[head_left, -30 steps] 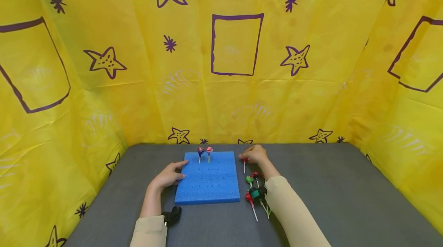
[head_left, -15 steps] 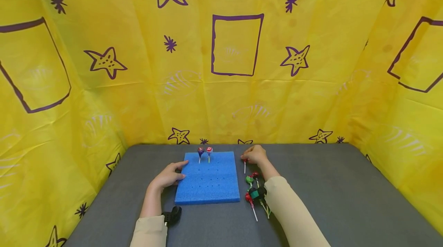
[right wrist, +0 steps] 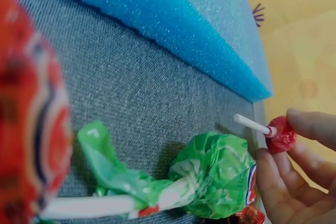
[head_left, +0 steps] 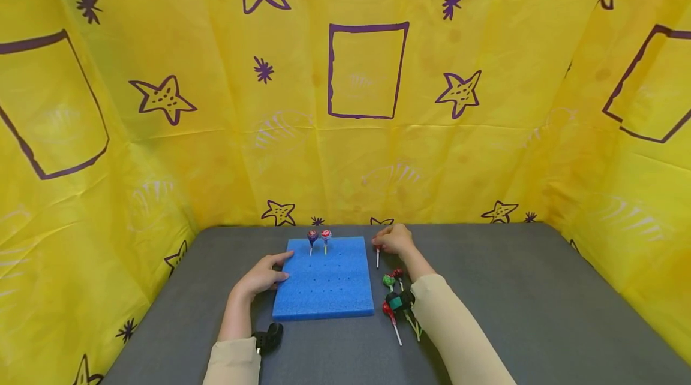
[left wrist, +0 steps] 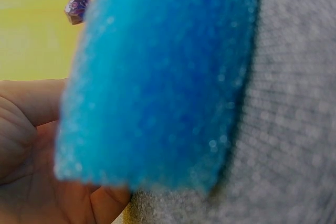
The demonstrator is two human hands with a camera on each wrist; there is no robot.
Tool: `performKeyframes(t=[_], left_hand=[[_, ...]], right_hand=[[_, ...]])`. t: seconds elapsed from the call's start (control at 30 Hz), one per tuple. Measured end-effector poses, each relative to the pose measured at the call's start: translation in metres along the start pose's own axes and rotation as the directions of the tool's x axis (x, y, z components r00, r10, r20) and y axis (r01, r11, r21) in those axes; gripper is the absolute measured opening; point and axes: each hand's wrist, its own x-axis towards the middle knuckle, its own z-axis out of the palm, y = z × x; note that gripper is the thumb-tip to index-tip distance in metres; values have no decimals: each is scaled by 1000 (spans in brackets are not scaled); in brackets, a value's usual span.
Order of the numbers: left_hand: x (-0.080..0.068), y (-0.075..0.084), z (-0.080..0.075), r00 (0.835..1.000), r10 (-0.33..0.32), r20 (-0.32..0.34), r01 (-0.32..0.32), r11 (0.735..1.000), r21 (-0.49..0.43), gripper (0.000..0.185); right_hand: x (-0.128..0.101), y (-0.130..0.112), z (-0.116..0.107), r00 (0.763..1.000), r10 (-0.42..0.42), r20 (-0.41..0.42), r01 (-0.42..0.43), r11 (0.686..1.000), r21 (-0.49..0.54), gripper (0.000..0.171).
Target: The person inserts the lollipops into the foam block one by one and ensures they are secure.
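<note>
the red lollipop (head_left: 377, 250) sits pinched by its wrapped head in the fingers (right wrist: 310, 124) of the right hand (head_left: 396, 240), off the grey counter (head_left: 513, 289) with its white stick hanging down, just beside the far right corner of the blue foam board (head_left: 324, 280). against the picture from a second ago the lollipop has shifted a little to the left, closer to the board's right edge, and the hand has drifted with it; that reads as the candy being carried toward the board's holes, though it is not yet over them. the left hand (head_left: 261, 276) has stayed put, lying along the board's left edge with the thumb on its top face and relaxed fingers at its side, touching rather than clasping it. two lollipops, one purple (head_left: 312, 234) and one pink-red (head_left: 326, 234), stand upright in the far row of holes, the same as before. the rest of the holes show nothing planted. on the counter to the right of the board, near the right forearm, lies a loose cluster: a green-wrapped lollipop (head_left: 388, 280), a dark red one (head_left: 398, 273) and another red one (head_left: 388, 308) nearer the person. yellow sheeting (head_left: 162, 151) printed with purple stars walls in the counter.
</note>
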Motion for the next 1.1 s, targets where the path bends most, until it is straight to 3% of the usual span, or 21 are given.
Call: performKeyframes(t=[0.17, 0.53, 0.73, 1.1], left_hand=[[-1, -1, 0, 1000, -7, -1, 7, 1000, -3, 57], [1, -1, 0, 1000, -2, 2, 2, 1000, -11, 57], [0, -1, -1, 1000, 3, 4, -3, 1000, -16, 57], [-1, -2, -1, 1000, 11, 4, -11, 1000, -26, 57]], right_hand=[[2, -2, 2, 1000, -19, -25, 19, 1000, -3, 20], [1, -16, 9, 997, -24, -72, 39, 976, 212, 27], [-2, -26, 16, 989, -58, -133, 94, 953, 287, 26], [-10, -39, 28, 967, -134, -215, 192, 942, 275, 26]])
